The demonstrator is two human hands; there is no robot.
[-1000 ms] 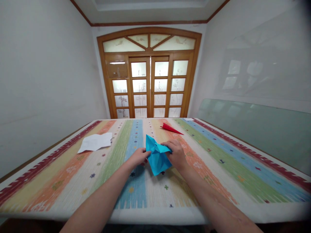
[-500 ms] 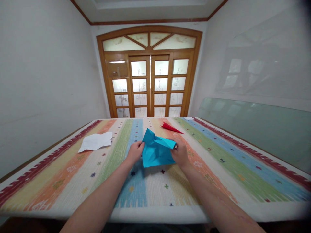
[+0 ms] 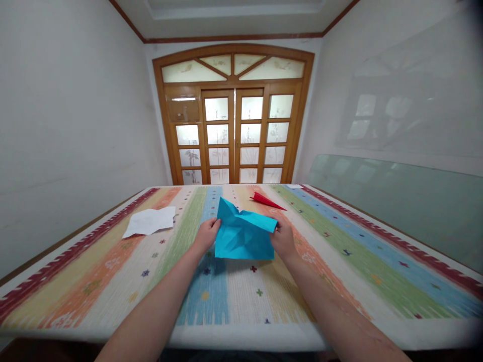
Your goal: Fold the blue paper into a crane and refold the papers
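A creased sheet of blue paper is held up between my two hands, a little above the striped tablecloth. My left hand is closed, pinching its left edge with the thumb in front. At the right edge, my right hand grips the paper, its fingers partly hidden. The sheet's upper part is folded over toward me and one corner points up at the left. Beyond it lies a red folded paper piece, long and pointed, touched by neither hand.
A white creased sheet rests on the left of the table. The striped tablecloth covers the tabletop. A small white piece lies at the far edge. Wooden glass-paned doors stand beyond, and a pale green panel leans along the right.
My hands have moved slightly apart, and the blue paper is spread wider and flatter between them. The red and white papers stay in place on the table.
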